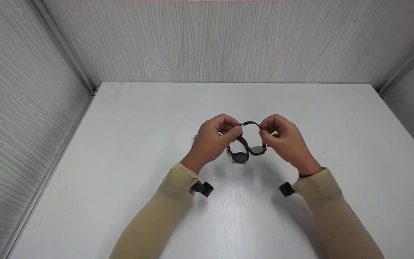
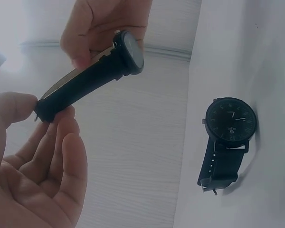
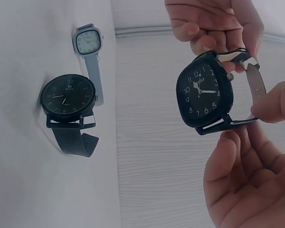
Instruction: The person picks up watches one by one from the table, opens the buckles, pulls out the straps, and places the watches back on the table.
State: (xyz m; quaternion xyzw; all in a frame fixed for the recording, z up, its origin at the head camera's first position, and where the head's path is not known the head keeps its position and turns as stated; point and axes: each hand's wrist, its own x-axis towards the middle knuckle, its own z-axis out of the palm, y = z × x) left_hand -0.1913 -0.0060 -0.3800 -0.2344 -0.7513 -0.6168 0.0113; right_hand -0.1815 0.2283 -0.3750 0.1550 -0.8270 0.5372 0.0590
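A black wristwatch with a rounded-square dial [image 3: 202, 92] is held up above the table, its strap curved into a loop. My left hand [image 1: 216, 136] pinches the buckle end of this strap [image 2: 80, 85] between thumb and fingers. On the opposite side, my right hand [image 1: 284, 142] pinches the other strap piece with thumb and forefinger. Below the hands, a round black watch [image 1: 241, 157] lies on the table, face up with its strap bent round. A pale watch with a squarish dial [image 3: 88, 42] lies beyond it; in the head view my left hand mostly hides that one.
The white tabletop [image 1: 138, 162] spreads around both hands. Wood-grain panels stand at the back [image 1: 207, 43], left and right. Small black devices [image 1: 207, 189] are strapped at both wrists over the beige sleeves.
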